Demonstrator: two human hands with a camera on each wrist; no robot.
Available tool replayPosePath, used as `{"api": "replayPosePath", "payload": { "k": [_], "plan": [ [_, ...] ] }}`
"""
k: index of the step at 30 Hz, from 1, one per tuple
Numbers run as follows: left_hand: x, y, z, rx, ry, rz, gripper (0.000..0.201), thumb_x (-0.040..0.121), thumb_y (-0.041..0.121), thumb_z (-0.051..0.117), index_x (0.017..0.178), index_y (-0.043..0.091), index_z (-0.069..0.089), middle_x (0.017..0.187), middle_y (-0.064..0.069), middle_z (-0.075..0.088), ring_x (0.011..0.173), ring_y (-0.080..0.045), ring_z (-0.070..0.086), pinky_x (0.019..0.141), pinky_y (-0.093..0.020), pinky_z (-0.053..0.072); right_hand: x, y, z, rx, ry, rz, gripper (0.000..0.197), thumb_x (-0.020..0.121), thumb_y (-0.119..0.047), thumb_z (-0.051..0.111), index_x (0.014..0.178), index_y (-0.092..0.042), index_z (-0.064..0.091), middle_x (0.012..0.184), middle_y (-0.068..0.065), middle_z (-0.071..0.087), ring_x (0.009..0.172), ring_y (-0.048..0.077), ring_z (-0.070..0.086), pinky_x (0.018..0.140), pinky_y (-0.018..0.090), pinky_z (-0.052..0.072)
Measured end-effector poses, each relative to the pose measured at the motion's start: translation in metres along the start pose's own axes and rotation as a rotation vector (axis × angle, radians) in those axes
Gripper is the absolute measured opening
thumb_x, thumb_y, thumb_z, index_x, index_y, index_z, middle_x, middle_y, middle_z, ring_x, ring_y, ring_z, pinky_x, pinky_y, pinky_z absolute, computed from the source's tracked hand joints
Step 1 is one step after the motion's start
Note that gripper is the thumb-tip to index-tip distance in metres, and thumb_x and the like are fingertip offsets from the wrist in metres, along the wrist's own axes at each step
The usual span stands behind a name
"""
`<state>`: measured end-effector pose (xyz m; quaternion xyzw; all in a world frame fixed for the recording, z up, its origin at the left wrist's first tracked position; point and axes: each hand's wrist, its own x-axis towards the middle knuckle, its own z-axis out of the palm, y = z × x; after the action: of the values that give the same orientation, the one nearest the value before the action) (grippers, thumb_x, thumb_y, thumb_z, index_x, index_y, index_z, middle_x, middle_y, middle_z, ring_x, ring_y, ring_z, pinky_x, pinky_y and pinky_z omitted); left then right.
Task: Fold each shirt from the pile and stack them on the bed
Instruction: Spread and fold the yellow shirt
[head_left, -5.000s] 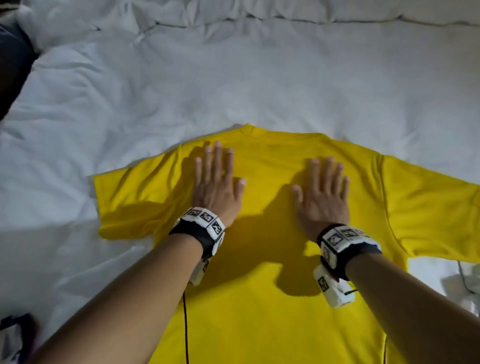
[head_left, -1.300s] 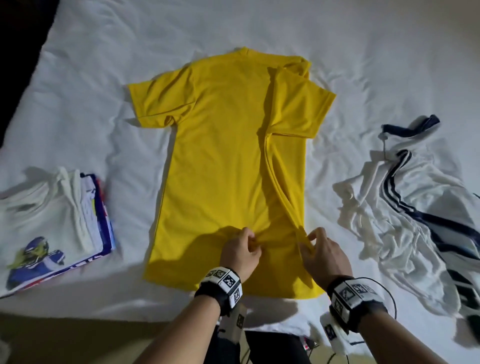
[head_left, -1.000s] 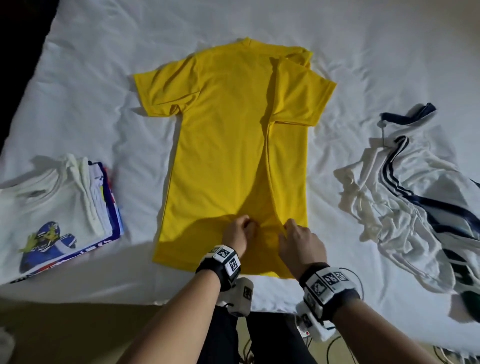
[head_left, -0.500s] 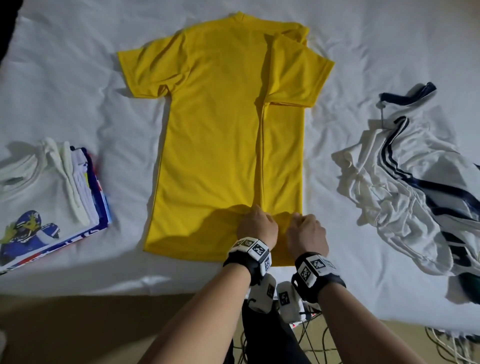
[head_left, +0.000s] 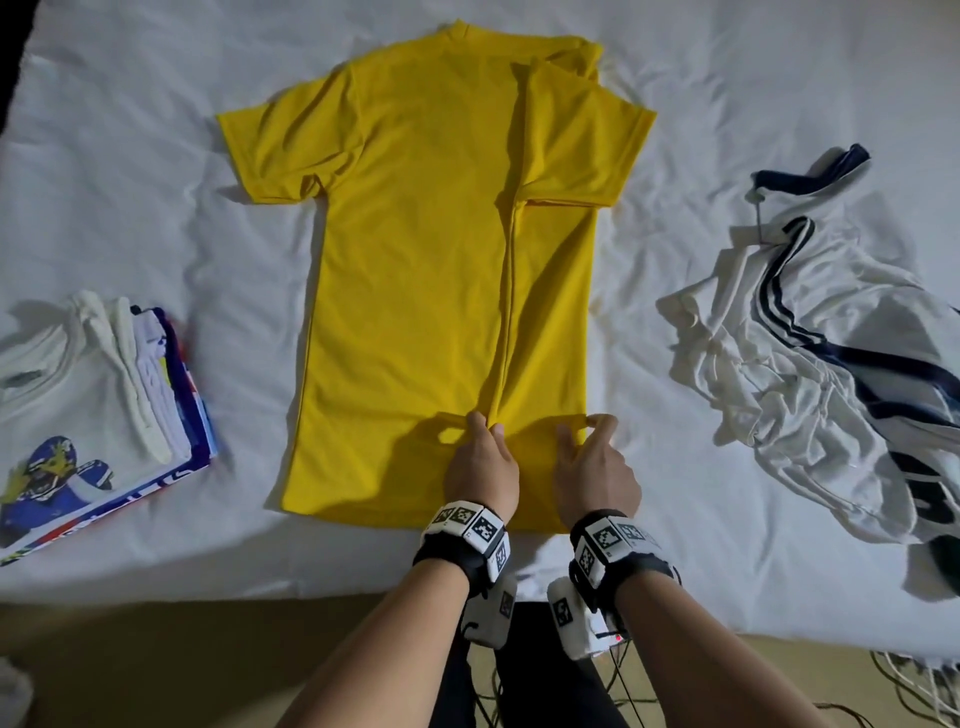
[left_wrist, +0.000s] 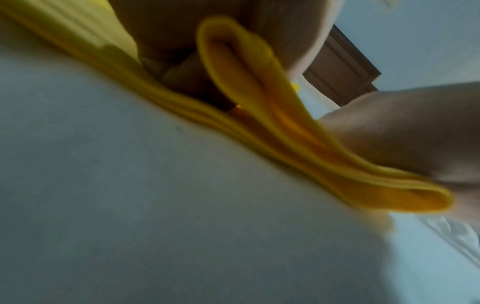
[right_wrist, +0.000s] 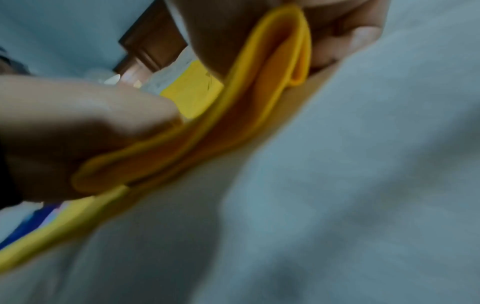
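Bed: a wide white sheeted bed (head_left: 727, 78), creased all over, fills the view; its near edge runs along six o'clock.
Yellow shirt: a bright yellow short-sleeved knit shirt (head_left: 415, 260) lies flat in the middle of the bed, collar at twelve o'clock, hem at six. Its right side is folded inward, so the right sleeve lies over the body and a long straight crease runs down from the collar towards the hem. The left sleeve sticks out towards ten o'clock.
Unfolded pile: a rumpled white shirt with navy stripes (head_left: 810, 353) sits at three o'clock, well apart from the yellow one.
Folded stack: neat folded shirts, the top one white with a blue cartoon print (head_left: 78, 405), at nine o'clock.
Left hand: the left hand (head_left: 480, 465) pinches a fold of yellow cloth near the hem, at the foot of the crease.
Right hand: the right hand (head_left: 595, 462), just beside it, nips the doubled right edge between thumb and fingers; the wrist view shows layered yellow fabric (right_wrist: 233, 115) gripped there.
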<state>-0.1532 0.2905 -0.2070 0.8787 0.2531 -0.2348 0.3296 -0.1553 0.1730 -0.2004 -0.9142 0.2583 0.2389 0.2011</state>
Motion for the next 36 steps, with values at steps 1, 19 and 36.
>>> {"api": "replayPosePath", "payload": {
  "k": [1,19,36],
  "plan": [
    [0.0,-0.001,0.001,0.039,-0.006,0.008,0.034,0.11,0.035,0.032,0.133,0.013,0.041,0.1,-0.014,0.072,0.087,-0.036,0.07,0.064,-0.043,0.054,-0.001,0.004,0.002,-0.028,-0.003,-0.021,0.034,0.106,-0.053,0.032,0.121,-0.022,0.034,0.094,0.013,0.072,0.079,0.036,0.066,0.063,0.039,0.041],
    [0.103,0.078,-0.027,0.398,0.0,0.043,0.045,0.106,0.051,0.034,0.121,0.014,0.056,0.128,-0.011,0.062,0.125,-0.035,0.051,0.103,-0.056,0.034,0.099,-0.033,-0.032,-0.01,-0.015,-0.08,0.043,0.098,-0.064,0.038,0.105,-0.024,0.052,0.106,-0.004,0.06,0.104,0.026,0.059,0.097,0.048,0.029],
    [0.158,0.051,-0.021,0.78,-0.004,0.59,0.069,0.11,0.045,0.02,0.158,0.023,-0.024,0.165,-0.002,-0.033,0.152,-0.031,-0.029,0.121,-0.065,-0.008,0.151,-0.041,-0.019,-0.405,-0.023,-0.647,0.068,0.104,-0.051,0.006,0.162,-0.02,-0.012,0.165,-0.001,-0.028,0.152,0.021,-0.029,0.125,0.052,-0.006]
  ]
}}
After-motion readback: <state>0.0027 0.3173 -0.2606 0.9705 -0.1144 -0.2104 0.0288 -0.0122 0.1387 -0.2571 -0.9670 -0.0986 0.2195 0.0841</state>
